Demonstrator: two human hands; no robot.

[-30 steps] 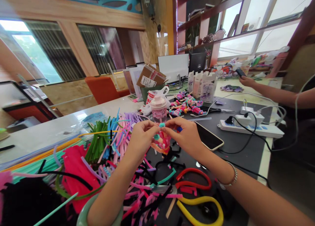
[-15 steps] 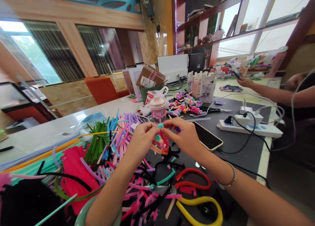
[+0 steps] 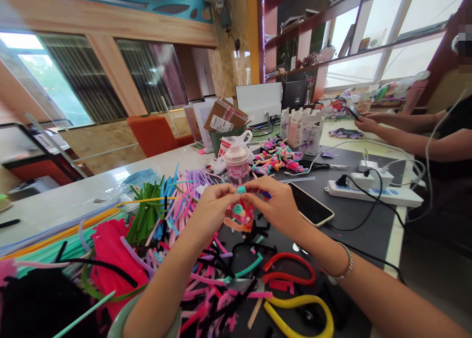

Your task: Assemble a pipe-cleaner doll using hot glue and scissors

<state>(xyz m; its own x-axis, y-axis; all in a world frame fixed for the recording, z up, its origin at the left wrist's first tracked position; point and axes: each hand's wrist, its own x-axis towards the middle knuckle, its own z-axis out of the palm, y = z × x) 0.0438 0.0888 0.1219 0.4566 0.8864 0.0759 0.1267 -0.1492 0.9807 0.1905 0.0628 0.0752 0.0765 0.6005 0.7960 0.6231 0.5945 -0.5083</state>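
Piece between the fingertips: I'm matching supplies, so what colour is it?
The piece is turquoise, best seen in the head view.

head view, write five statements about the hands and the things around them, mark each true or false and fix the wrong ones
1. The left hand and right hand both have fingertips at a small teal piece. True.
2. The phone on the dark mat lies beside the left hand. False: the phone is beside the right hand.
3. The lidded cup stands just beyond the hands. True.
4. The green bundle is to the right of the right hand. False: it is to the left of the left hand.
5. The power strip is white. True.
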